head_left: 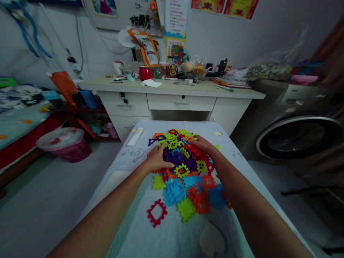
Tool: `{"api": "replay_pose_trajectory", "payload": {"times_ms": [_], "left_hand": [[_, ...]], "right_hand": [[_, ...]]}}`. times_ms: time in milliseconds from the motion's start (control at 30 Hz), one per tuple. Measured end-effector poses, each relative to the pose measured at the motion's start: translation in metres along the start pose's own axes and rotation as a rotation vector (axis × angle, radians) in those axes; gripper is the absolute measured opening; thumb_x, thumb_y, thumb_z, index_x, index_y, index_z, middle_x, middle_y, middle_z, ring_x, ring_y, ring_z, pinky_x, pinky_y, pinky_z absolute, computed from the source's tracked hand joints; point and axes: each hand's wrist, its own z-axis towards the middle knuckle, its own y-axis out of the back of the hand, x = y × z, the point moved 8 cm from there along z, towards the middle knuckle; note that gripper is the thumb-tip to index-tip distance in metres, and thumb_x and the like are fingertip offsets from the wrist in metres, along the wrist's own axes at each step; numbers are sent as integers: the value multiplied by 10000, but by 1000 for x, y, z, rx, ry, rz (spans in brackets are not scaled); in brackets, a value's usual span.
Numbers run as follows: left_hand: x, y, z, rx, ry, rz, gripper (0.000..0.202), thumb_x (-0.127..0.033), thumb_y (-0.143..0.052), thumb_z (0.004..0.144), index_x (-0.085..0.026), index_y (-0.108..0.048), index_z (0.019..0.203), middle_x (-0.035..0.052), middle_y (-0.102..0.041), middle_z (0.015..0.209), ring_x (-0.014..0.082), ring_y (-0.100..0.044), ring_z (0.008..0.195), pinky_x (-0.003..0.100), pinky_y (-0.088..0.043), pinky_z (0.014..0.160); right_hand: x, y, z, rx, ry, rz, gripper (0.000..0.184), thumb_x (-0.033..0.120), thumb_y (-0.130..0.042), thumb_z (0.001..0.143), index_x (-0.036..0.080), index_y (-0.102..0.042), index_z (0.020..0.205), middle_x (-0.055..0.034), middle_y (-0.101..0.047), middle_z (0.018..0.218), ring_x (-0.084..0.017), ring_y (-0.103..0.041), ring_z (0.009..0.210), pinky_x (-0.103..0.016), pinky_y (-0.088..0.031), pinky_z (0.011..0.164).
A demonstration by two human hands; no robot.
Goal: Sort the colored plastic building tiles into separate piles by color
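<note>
A heap of colourful plastic interlocking puzzle tiles (pixel 174 156) lies on the cloth-covered table, in purple, red, lime, orange and blue. My left hand (pixel 158 157) rests against the heap's left side, thumb and fingers spread apart. On the far right side, my right hand (pixel 201 143) touches the red and orange pieces, its fingers reaching over them; whether it grips one is hidden. Nearer to me, flat tiles spread out: a blue tile (pixel 174 192), a lime tile (pixel 186 209) and an orange tile (pixel 199 200). A red square frame tile (pixel 157 213) lies apart at the front left.
A white strip-shaped object (pixel 135 137) lies at the table's far left. Beyond stands a white desk (pixel 182 102) bearing a red mug (pixel 145 73), jars and papers. A washing machine (pixel 295 118) is at right, a pink bin (pixel 66 145) at left.
</note>
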Motion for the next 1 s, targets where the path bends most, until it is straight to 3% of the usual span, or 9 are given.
{"api": "replay_pose_trajectory", "payload": {"times_ms": [233, 433, 667, 800, 1000], "left_hand": [[-23, 2, -1, -147, -136, -240, 1051, -438, -810, 586, -217, -310, 1484, 154, -437, 1420, 326, -450, 1322, 436, -393, 1082], [-30, 6, 2, -225, -146, -343, 968, -378, -822, 593, -199, -378, 1435, 153, -460, 1431, 316, -466, 1315, 440, -386, 1091], [-41, 11, 7, -250, -213, -497, 851, -260, -795, 600, -188, -454, 1376, 112, -553, 1378, 282, -531, 1257, 415, -402, 1086], [-50, 11, 13, -224, -263, -660, 758, -164, -723, 615, -184, -489, 1335, 78, -636, 1275, 231, -616, 1133, 369, -466, 1022], [-66, 27, 22, -214, -286, -750, 711, -197, -716, 611, -173, -532, 1297, 55, -671, 1198, 228, -620, 1108, 354, -474, 996]], "right_hand": [[17, -27, -16, 187, -12, 374, 745, 513, -747, 717, 220, -496, 1354, -62, -690, 1175, -229, -688, 959, -369, -556, 854], [33, -33, -36, 276, -21, 540, 751, 482, -765, 705, 259, -477, 1361, -52, -696, 1148, -221, -701, 921, -367, -584, 800], [50, -25, -57, 257, 62, 683, 653, 392, -745, 708, 273, -510, 1305, -21, -696, 1138, -203, -692, 950, -358, -565, 860], [66, -16, -72, 248, 178, 694, 609, 383, -735, 682, 290, -549, 1254, 6, -705, 1092, -203, -687, 941, -355, -558, 868], [80, 9, -88, 120, 310, 677, 672, 372, -723, 660, 294, -517, 1295, -1, -684, 1140, -211, -664, 989, -341, -549, 875]]}}
